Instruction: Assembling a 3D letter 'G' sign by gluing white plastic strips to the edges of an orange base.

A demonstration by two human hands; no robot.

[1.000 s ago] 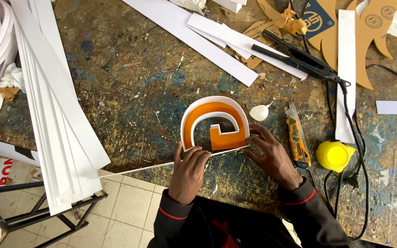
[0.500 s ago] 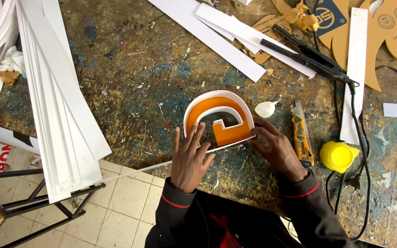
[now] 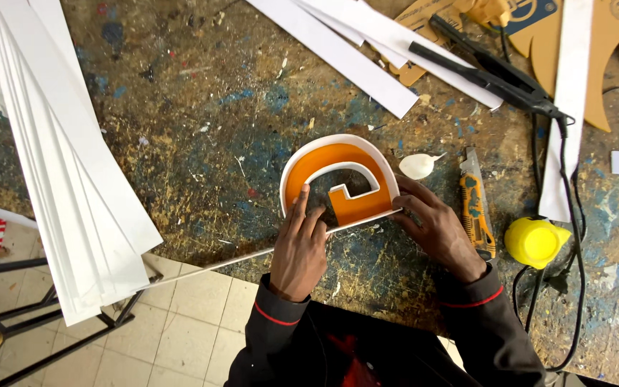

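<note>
Orange plastic edged with a white strip forms the curved letter shape (image 3: 339, 179) that we see lying flat near the middle of the paint-spattered counter (image 3: 202, 129). Our left hand (image 3: 301, 247) rests at its near left side, fingers stretched forward and laid close together on the orange face and the white rim. Our right hand (image 3: 438, 228) sits at the near right corner, fingers bent and pressing the white strip against the letter's edge; the loose tail of that white strip (image 3: 209, 264) runs off to the left past the counter's near edge.

Just right of the right hand lies an orange utility knife (image 3: 476, 204), and beyond it a yellow cap (image 3: 535, 242). A small white blob (image 3: 420, 165) sits just beyond the letter. A stack of long white strips (image 3: 66, 158) covers the left side, and a black corded tool (image 3: 488, 68) lies at the far right on cardboard cut-outs (image 3: 610, 50).
</note>
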